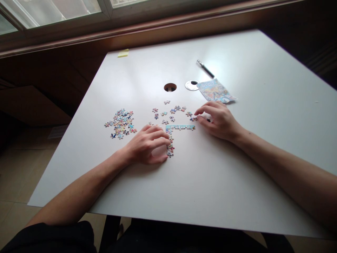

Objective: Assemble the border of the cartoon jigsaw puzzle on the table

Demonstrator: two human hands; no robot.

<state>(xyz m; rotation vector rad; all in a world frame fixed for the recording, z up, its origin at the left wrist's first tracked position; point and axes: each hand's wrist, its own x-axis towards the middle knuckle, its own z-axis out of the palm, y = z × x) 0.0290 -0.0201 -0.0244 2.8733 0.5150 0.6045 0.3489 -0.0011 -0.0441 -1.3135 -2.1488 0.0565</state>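
An L-shaped strip of joined jigsaw pieces (pixel 180 127) lies flat on the white table, with a light blue top row and a multicoloured column running down from its left end. My left hand (pixel 147 146) rests at the column's left side, thumb and fingers apart, fingertips touching its edge and covering part of it. Beyond the row's right end, my right hand (pixel 219 119) has thumb and index finger closed in a pinch at a small jigsaw piece (pixel 193 119). Several loose jigsaw pieces (pixel 173 111) are scattered above the row. A dark bit shows partly beneath my right hand.
A heap of loose jigsaw pieces (pixel 121 123) lies on the left. Behind my right hand are a printed picture sheet (pixel 216 91), a pen (pixel 205 69) and a round cover (pixel 190 85). A cable hole (pixel 170 87) opens in the table (pixel 210 189). Yellow tape (pixel 123 53) marks the far edge.
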